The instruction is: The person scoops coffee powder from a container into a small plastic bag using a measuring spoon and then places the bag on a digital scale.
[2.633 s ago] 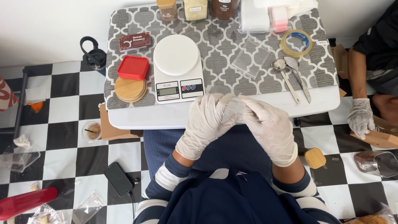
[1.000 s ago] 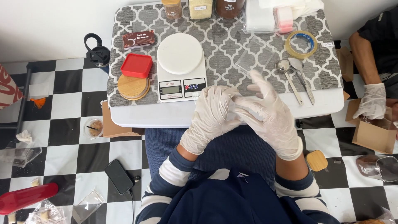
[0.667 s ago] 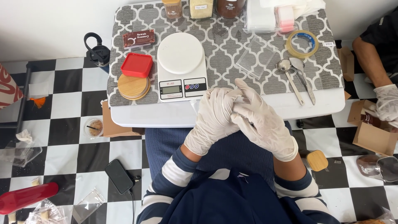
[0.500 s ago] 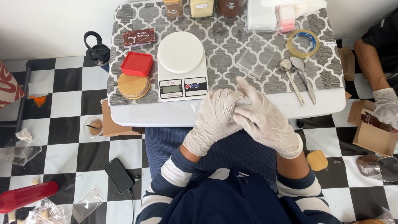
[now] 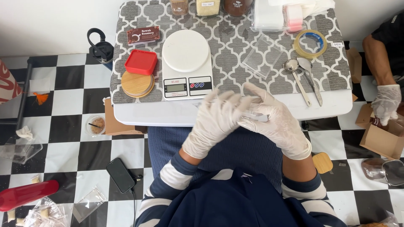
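Both my hands wear white gloves and meet in front of me, just over the near edge of the white table (image 5: 143, 114). My right hand (image 5: 280, 126) pinches a small clear plastic bag (image 5: 255, 115) in its fingertips. My left hand (image 5: 213, 122) lies against it from the left, its fingers stretched over the same bag. Most of the bag is hidden between the fingers. The white kitchen scale (image 5: 187, 59) stands just beyond my hands on the patterned mat.
The mat holds a red square lid (image 5: 141, 62), round wooden lids (image 5: 136, 85), a brown packet (image 5: 144, 35), a clear bag (image 5: 264, 56), two spoons (image 5: 301, 75), a tape roll (image 5: 310, 43) and jars (image 5: 206, 6). Another person's gloved hand (image 5: 386, 103) is by a cardboard box (image 5: 385, 142). A phone (image 5: 120, 174) lies on the floor.
My hands have stayed pressed together over the small bag, shifting slightly; my right fingers were raised and now curl lower. The other person's hand at the right moved down toward the box.
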